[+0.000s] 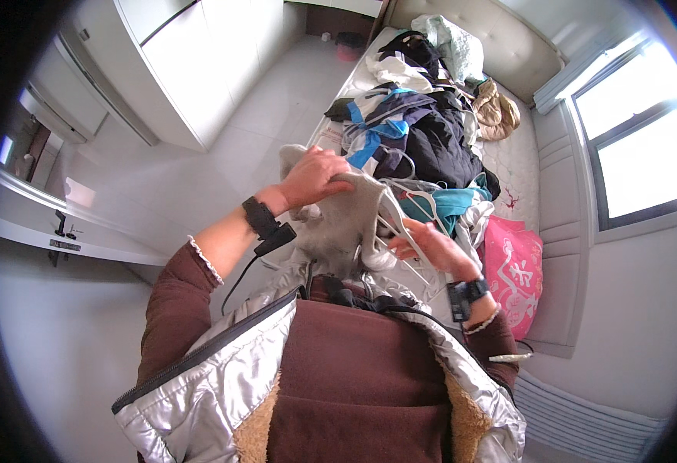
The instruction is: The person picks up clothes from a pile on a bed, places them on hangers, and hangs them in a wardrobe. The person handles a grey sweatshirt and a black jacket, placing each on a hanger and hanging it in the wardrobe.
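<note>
My left hand grips the upper part of a beige-grey knitted garment from above, its thumb pointing right. The cloth hangs down in front of my waist, and its lower end looks blurred. On the right, my right hand is around a white clothes hanger, with the fingers partly behind its arm. One side of this hanger lies against the garment's right edge; how far it reaches inside the cloth is hidden. Just beyond, another white hanger rests by a teal garment.
A bed with a pale mattress holds piled clothes, including a black padded jacket and a blue-white jacket. A pink printed bag stands at the right by the wall. White cabinets line the left, beyond the tiled floor.
</note>
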`<state>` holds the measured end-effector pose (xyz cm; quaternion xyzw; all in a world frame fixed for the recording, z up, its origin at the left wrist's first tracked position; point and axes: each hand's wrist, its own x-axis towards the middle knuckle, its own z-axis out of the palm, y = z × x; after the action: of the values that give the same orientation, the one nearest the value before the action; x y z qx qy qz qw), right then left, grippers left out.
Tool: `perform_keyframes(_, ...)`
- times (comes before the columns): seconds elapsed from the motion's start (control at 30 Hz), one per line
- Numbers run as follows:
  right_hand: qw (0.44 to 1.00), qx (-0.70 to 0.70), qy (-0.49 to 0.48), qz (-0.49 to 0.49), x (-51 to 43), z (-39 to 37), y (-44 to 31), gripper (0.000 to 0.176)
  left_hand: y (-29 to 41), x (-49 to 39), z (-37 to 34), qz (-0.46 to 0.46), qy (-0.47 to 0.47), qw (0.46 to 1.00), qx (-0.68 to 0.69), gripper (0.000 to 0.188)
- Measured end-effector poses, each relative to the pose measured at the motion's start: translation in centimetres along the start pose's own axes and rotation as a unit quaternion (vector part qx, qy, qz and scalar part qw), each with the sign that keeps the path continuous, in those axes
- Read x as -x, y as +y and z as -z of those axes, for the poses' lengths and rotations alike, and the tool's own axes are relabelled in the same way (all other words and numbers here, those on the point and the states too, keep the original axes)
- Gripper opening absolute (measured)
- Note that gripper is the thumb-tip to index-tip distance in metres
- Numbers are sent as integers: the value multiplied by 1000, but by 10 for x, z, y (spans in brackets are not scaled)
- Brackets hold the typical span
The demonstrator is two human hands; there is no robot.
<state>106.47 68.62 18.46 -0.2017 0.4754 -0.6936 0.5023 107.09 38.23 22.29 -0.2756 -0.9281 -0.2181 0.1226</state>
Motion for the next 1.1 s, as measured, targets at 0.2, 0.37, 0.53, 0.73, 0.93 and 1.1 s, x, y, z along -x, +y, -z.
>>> perform_keyframes(0.2,981,-158,98,61,57,39,40,40,-8,15,15,75,63,995,17,31)
perform_keyframes(0.37,928,-342,92,118,8,34,103,20,0,12,12,133,99,986,25,31)
perform_keyframes(0.53,911,-361,159,124,-49,16,109,20,26,5,-8,87,106,990,33,30)
perform_keyframes(0.73,948,-192,253,-8,-56,8,100,20,37,10,-16,91,97,990,41,33)
perform_keyframes(0.93,946,-139,289,-38,-62,28,119,14,32,14,-17,116,80,989,49,33)
perform_keyframes(1.1,940,-166,297,-11,-62,53,131,17,28,20,-24,122,64,989,59,31)
